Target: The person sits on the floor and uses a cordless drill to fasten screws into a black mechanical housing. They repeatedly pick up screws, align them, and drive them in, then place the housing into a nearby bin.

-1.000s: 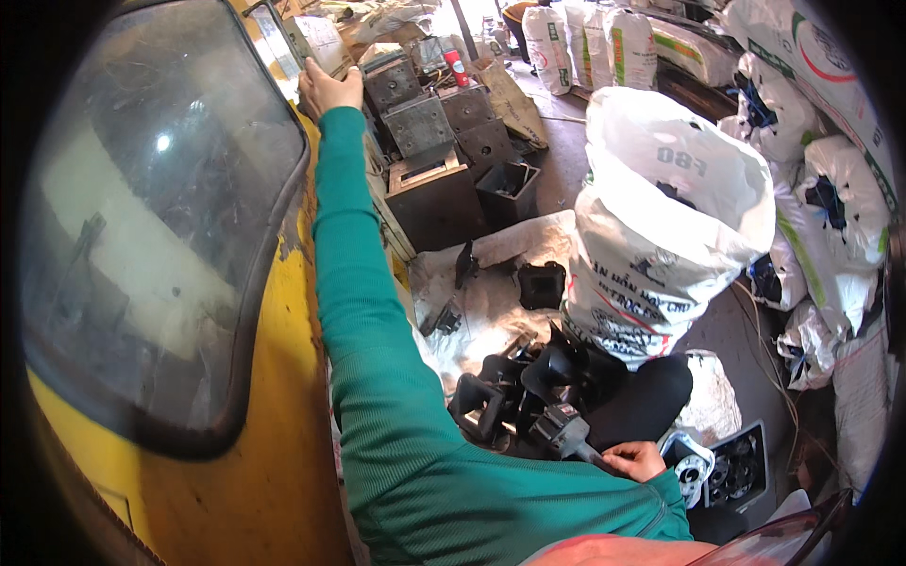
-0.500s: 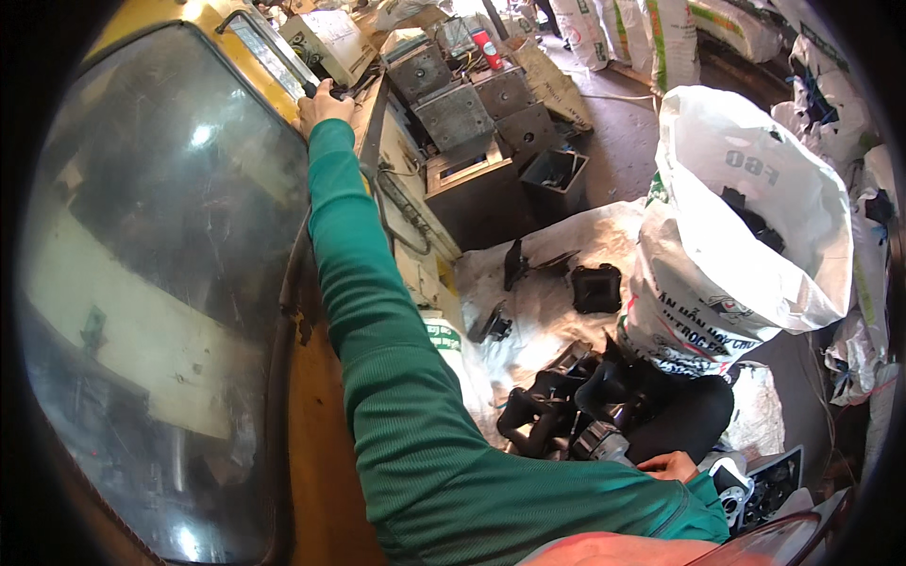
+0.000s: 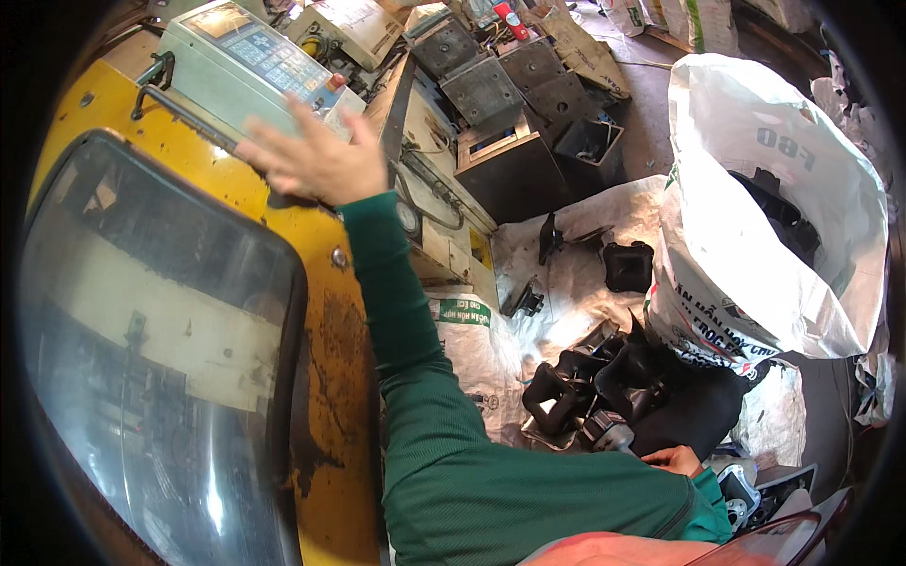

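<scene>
My left hand (image 3: 316,156) is raised with its fingers spread and holds nothing. It hovers over the top edge of a yellow machine door (image 3: 326,377), in front of a grey control panel (image 3: 255,66) with buttons and a red knob. A dark handle (image 3: 288,201) shows just below the palm. The door has a large scratched window (image 3: 179,349). My right hand (image 3: 675,460) rests low by my dark-trousered leg (image 3: 694,406); its fingers are mostly hidden behind my left sleeve. Near it lie a grey metal piece (image 3: 609,434) and several black moulded parts (image 3: 557,391).
A tall white woven sack (image 3: 698,236) at the right holds black parts. Another black square part (image 3: 628,267) lies on a white sheet (image 3: 585,212). Steel blocks (image 3: 481,94) and a dark bin (image 3: 590,141) stand at the back, with a red can (image 3: 511,21) beyond.
My left hand has let go of the dark handle at the door's edge and spread its fingers. The door window sits lower in view, and the control panel now shows. My right hand stays put.
</scene>
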The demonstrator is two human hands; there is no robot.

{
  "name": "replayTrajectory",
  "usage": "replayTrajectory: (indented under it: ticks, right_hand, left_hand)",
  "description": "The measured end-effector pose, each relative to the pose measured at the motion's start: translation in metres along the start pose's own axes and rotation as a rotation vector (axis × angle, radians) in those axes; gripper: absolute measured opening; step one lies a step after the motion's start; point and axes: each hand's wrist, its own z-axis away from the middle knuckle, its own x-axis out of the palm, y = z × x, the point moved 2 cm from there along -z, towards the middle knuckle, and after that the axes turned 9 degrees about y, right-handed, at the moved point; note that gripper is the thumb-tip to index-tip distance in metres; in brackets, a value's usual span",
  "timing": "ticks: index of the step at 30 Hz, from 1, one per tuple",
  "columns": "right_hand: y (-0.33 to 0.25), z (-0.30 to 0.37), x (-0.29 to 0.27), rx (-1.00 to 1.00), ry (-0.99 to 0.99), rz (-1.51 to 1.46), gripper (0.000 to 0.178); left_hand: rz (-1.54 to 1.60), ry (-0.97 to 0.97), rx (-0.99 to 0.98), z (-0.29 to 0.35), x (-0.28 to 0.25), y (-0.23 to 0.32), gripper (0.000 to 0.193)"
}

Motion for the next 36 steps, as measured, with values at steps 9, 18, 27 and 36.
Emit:
replayTrajectory:
  ticks: [9,18,27,36]
  right_hand:
    - [-0.029,-0.008,0.002,-0.168,0.010,0.338,0.044]
    - [-0.091,-0.003,0.040,-0.132,-0.087,1.028,0.043]
    - [-0.052,0.121,0.035,-0.302,0.622,0.761,0.040]
    - [0.010,0.279,-0.004,-0.439,1.291,-0.552,0.028]
  left_hand:
    - [0.356,-0.661,-0.428,0.014,0.097,-0.025,0.080]
    - [1.451,-1.779,-0.071,0.298,-0.151,0.080,0.050]
    - [1.671,-1.845,-0.259,0.286,-0.261,0.054,0.043]
    - [1.977,-1.435,-0.047,0.225,-0.361,0.110,0.037]
